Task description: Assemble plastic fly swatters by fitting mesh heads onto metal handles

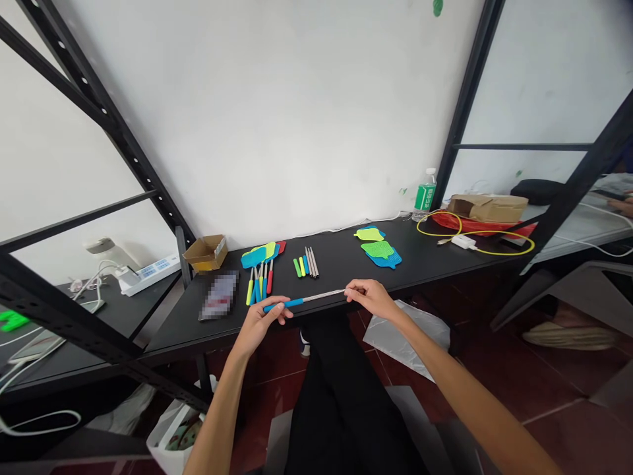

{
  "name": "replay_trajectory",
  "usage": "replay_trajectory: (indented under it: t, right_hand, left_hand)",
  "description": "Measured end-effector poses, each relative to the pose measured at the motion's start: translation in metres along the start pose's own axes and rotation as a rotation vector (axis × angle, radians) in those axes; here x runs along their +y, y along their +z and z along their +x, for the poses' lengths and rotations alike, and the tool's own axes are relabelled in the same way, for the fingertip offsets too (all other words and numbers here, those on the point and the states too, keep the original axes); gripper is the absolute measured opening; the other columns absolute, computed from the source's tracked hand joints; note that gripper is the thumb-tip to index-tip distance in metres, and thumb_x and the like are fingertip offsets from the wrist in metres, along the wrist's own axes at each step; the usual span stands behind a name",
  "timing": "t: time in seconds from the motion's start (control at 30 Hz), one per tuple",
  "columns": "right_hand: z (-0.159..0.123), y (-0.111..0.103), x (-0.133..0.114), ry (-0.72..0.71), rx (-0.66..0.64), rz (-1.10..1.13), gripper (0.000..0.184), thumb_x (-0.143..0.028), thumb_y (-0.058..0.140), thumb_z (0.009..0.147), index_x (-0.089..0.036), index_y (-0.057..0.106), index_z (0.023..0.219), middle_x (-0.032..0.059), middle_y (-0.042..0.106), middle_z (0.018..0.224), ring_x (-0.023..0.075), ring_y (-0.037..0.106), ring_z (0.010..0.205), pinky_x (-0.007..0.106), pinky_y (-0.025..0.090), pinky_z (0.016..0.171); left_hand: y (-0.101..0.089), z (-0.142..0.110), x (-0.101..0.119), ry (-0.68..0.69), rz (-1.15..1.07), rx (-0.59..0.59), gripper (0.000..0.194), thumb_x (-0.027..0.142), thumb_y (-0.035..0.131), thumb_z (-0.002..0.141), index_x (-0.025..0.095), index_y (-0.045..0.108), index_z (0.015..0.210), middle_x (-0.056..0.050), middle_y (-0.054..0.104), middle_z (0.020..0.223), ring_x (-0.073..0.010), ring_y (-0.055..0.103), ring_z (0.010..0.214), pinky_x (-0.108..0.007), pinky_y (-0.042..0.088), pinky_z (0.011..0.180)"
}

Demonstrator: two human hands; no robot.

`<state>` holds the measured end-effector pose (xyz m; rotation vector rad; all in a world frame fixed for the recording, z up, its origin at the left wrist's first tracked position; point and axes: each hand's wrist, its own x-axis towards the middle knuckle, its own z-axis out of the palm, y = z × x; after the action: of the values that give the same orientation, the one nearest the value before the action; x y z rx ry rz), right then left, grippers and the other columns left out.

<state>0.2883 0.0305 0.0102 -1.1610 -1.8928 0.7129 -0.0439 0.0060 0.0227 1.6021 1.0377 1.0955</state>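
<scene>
My left hand (264,322) is closed round the blue grip of a fly swatter handle (316,297), whose silvery rod points right. The fingers of my right hand (370,297) pinch the rod's far end, and no swatter head shows on it. The handle is level above the front edge of the black table (336,264). Beyond my left hand lie several complete fly swatters (260,260) with coloured heads. Loose grips (301,266) in green, yellow and blue lie beside several bare metal rods (312,262). Loose swatter heads (380,249), green, yellow and blue, lie beyond my right hand.
A small cardboard box (205,254) and a blurred-out flat packet (219,295) are on the left. At the back right stand a water bottle (424,194), a larger carton (487,207) on red plastic, and a yellow cable (514,247). Black shelf posts (465,99) flank the table.
</scene>
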Motion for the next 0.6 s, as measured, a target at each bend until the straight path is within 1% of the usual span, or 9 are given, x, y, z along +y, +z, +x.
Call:
replay_trajectory:
  t: [0.2,0.6]
  right_hand:
    - [0.0005,-0.0004,0.0002,-0.01,-0.009,-0.06,0.043,-0.051,0.049,0.095,-0.023,0.074,0.076,0.001,0.074,0.074,0.0163,0.057,0.061,0.028,0.038,0.062]
    - [-0.0001,-0.0004,-0.0011,0.001,-0.012,-0.068,0.047,-0.052,0.047,0.096,-0.023,0.072,0.068,0.0003,0.074,0.073,0.0155,0.058,0.058,0.029,0.038,0.062]
  left_hand:
    - [0.002,-0.0001,0.0022,-0.001,0.052,-0.02,0.037,0.045,0.066,0.09,0.016,0.072,0.111,-0.009,0.076,0.086,-0.0176,0.063,0.069,-0.03,0.051,0.073]
    - [0.0029,-0.001,0.0049,-0.017,0.098,-0.033,0.037,0.046,0.067,0.089,0.017,0.072,0.112,-0.009,0.076,0.088,-0.0184,0.062,0.072,-0.031,0.051,0.073]
